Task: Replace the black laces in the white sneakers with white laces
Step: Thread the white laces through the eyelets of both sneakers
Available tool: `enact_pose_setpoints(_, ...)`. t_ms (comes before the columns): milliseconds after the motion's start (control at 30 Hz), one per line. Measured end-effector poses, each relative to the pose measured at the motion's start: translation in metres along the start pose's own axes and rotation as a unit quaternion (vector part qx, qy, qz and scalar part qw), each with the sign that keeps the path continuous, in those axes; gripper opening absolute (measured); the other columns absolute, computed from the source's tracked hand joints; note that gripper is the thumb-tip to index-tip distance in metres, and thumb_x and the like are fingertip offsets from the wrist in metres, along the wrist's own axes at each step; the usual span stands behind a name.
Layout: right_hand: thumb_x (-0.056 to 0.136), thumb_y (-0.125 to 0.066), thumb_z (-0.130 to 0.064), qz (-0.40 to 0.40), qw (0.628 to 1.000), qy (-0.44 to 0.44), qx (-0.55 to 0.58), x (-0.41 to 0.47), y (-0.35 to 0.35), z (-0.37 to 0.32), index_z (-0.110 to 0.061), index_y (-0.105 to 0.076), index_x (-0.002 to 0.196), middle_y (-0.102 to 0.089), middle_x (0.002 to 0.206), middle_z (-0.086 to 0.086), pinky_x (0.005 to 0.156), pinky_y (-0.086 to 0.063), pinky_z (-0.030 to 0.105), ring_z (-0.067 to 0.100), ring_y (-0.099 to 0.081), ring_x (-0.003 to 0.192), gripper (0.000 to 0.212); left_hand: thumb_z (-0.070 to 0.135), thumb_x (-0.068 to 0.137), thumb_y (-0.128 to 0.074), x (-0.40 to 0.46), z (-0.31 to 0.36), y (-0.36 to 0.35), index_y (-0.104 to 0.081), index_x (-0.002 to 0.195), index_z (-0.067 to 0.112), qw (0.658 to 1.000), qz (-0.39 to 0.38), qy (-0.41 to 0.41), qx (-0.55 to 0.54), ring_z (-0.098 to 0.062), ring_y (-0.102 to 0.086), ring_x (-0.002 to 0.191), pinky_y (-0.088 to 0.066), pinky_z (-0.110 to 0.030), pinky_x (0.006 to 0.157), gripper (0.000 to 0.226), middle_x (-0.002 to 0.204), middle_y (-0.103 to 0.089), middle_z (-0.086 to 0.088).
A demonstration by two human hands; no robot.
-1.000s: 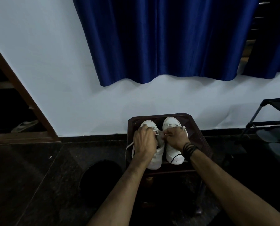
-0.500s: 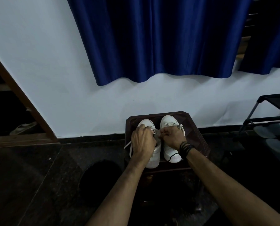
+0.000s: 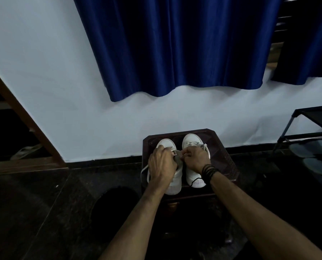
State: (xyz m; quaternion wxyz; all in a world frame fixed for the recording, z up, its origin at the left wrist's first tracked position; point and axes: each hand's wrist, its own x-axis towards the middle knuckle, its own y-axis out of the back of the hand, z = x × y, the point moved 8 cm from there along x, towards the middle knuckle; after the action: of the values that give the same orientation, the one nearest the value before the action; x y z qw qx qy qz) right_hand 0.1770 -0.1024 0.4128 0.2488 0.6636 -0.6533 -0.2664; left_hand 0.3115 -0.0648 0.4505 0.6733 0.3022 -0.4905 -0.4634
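On the dark wooden desk (image 3: 224, 158) against the wall, my two white sneakers (image 3: 192, 147) sit side by side. Both my left hand (image 3: 162, 164) and right hand (image 3: 194, 158) pinch the white lace (image 3: 175, 153) over the left sneaker's eyelets; its loose end (image 3: 143, 168) hangs off the left.

Home room, blue curtain (image 3: 177, 44), shoe rack (image 3: 310, 132), granite floor (image 3: 34, 212)

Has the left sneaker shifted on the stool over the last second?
No. The left sneaker sits in the same spot against the stool's rim, beside the right sneaker; only the camera moved.
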Motion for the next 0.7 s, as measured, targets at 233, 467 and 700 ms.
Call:
enact_pose_setpoints(233, 0.087, -0.057, -0.019, -0.003, 1.000, -0.009, 0.001, 0.0002, 0.0007, -0.0002, -0.024, -0.077, 0.098, -0.074, 0.108, 0.003, 0.105, -0.041, 0.030, 0.022, -0.063, 0.107, 0.023, 0.023, 0.085, -0.060, -0.0005, -0.0050, -0.0063, -0.074, 0.102, 0.017, 1.000, 0.013, 0.011, 0.016, -0.027, -0.065, 0.093, -0.051, -0.037, 0.075, 0.022, 0.100, -0.067, -0.005)
enact_pose_setpoints(467, 0.086, -0.054, -0.018, -0.001, 1.000, -0.017, 0.003, 0.0007, -0.0026, 0.0019, -0.028, -0.076, 0.093, -0.075, 0.101, 0.001, 0.098, -0.046, 0.028, 0.020, -0.065, 0.102, 0.025, 0.022, 0.082, -0.062, -0.0013, -0.0032, -0.0037, -0.076, 0.100, 0.014, 1.000, 0.018, 0.006, 0.015, -0.030, -0.066, 0.089, -0.052, -0.038, 0.072, 0.024, 0.096, -0.068, -0.008)
enact_pose_setpoints(700, 0.086, -0.055, -0.020, 0.008, 1.000, -0.020, -0.018, 0.0024, -0.0026, 0.0032, -0.028, -0.076, 0.100, -0.074, 0.107, 0.002, 0.103, -0.039, 0.025, 0.021, -0.063, 0.109, 0.027, 0.022, 0.087, -0.059, 0.0008, -0.0037, -0.0060, -0.073, 0.100, 0.015, 0.999, 0.005, -0.026, 0.023, -0.026, -0.064, 0.091, -0.051, -0.037, 0.073, 0.021, 0.099, -0.066, -0.005)
